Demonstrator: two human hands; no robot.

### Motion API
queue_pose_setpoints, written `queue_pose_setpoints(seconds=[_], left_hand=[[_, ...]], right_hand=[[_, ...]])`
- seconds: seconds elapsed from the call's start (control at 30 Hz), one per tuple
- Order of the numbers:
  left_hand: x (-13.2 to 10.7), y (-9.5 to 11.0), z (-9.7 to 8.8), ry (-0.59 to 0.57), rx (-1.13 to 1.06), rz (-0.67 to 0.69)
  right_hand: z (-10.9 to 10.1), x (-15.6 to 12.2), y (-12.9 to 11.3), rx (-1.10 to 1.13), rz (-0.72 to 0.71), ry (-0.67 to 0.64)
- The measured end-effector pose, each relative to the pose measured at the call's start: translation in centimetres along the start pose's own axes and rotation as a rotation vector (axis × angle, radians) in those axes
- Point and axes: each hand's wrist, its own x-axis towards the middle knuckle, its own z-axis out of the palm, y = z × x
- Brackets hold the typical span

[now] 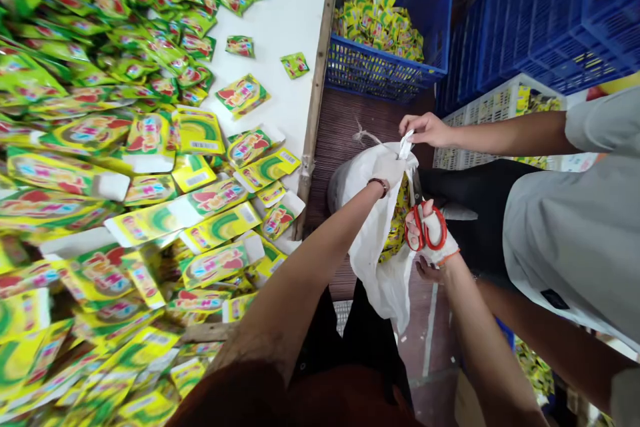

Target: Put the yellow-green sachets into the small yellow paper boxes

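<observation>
My left hand (388, 170), in a white glove, grips the upper edge of a big white plastic bag (380, 260) full of yellow sachets. My right hand (431, 235), also gloved, holds red-handled scissors (425, 227) with the blades pointing up along the bag's open side. Another person in a grey shirt stands at the right. One of that person's hands (425, 128) pinches the bag's top corner, and the other hand (429, 272) is under mine.
A white table (285, 20) at the left is heaped with green and yellow packets and cartons (115, 167). A blue crate (395, 60) with yellow sachets sits beyond its wooden edge. More blue crates (550, 13) and a white one (500, 107) stand at the right.
</observation>
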Motion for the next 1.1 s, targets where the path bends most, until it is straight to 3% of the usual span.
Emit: queue_pose_setpoints(seconds=[0.1,0.27,0.5,0.7,0.93,1.1], left_hand=[[0.0,-1.1,0.0,-0.007,-0.024,0.005],[0.3,-2.3,-0.4,-0.044,-0.100,-0.005],[-0.1,-2.3,-0.6,-0.074,-0.162,-0.027],[-0.9,-1.1,-1.3,-0.066,-0.095,-0.025],[-0.6,-1.4,-2.2,-0.071,0.005,-0.020],[-0.7,-1.1,-2.6,-0.082,0.013,-0.043]], right_hand=[[1.0,-1.3,1.7,0.094,0.042,0.037],[-0.2,0.4,0.4,0.103,-0.030,-0.049],[0.0,0.0,0.3,0.425,0.203,0.024],[-0.1,0.2,0.6,0.311,0.169,0.010],[-0.1,1.9,1.2,0.251,0.189,0.042],[0.7,0.3,1.9,-0.018,-0.017,-0.083]])
